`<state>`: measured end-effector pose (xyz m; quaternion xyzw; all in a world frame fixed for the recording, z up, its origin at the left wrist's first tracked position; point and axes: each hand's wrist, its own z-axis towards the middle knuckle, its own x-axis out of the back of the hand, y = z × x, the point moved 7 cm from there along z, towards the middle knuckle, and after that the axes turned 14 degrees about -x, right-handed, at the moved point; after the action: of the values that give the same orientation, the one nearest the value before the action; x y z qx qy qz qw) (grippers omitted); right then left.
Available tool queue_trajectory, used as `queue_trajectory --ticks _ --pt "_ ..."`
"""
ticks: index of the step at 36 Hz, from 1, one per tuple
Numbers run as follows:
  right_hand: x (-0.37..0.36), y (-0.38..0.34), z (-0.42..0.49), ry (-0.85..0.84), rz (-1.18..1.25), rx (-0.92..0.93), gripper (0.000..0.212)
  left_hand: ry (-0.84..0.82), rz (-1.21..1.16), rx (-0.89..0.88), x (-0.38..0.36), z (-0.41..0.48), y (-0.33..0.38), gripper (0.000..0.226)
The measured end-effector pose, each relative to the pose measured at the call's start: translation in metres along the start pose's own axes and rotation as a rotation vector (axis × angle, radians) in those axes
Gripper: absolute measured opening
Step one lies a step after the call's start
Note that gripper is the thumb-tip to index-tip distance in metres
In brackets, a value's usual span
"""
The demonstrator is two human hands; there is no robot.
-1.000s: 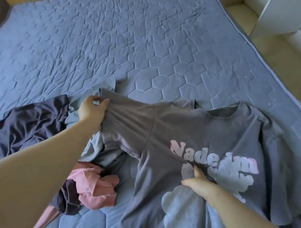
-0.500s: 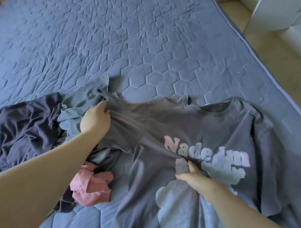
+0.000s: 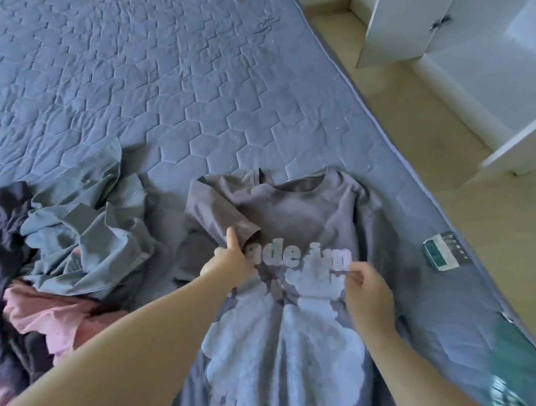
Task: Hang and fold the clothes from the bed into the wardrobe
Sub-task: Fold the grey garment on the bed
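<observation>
The grey T-shirt [image 3: 291, 220] is spread front-up on the bed [image 3: 165, 85], near its right edge, with the collar turned away from the person. Its left sleeve is laid inward over the chest, so the folding step is judged to be in hand. The sleeve's hem is pinched by the left hand [image 3: 229, 262], the thumb stretched up along the cloth. The printed front is pinched by the curled fingers of the right hand [image 3: 367, 287], just under the lettering.

For the next move, the right sleeve should probably be brought inward in the same way, then the body folded up. The cloth is soft and creased, so smoothing may be needed first.

To the left, a pile of other clothes [image 3: 79, 239] is waiting, with a pink garment [image 3: 52, 313] at its near side. A small green box [image 3: 443, 251] lies at the bed's right edge. The white wardrobe [image 3: 467, 28] stands beyond, across the floor, well apart from the T-shirt.
</observation>
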<state>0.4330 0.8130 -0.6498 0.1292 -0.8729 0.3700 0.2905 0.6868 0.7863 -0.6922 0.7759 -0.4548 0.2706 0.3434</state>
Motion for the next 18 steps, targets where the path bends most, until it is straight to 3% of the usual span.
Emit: queue_trajectory --ticks 3,6,9,14,18 --pt "0.014 0.013 0.007 0.032 0.027 -0.062 0.021 0.222 -0.006 -0.065 0.012 -0.009 -0.004 0.071" --pt "-0.003 0.011 0.009 -0.108 0.106 -0.091 0.022 0.455 -0.221 -0.115 0.027 -0.015 -0.006 0.054" --pt "-0.034 0.001 0.009 -0.273 0.182 -0.153 0.023 0.578 -0.352 0.001 0.036 -0.019 -0.019 0.035" --pt "-0.096 -0.022 0.009 -0.477 0.264 -0.259 0.023 0.502 -0.257 0.253 0.042 -0.012 -0.059 0.029" --pt "-0.142 -0.039 0.015 -0.533 0.311 -0.411 0.029 0.453 -0.163 0.218 0.045 -0.003 -0.085 0.039"
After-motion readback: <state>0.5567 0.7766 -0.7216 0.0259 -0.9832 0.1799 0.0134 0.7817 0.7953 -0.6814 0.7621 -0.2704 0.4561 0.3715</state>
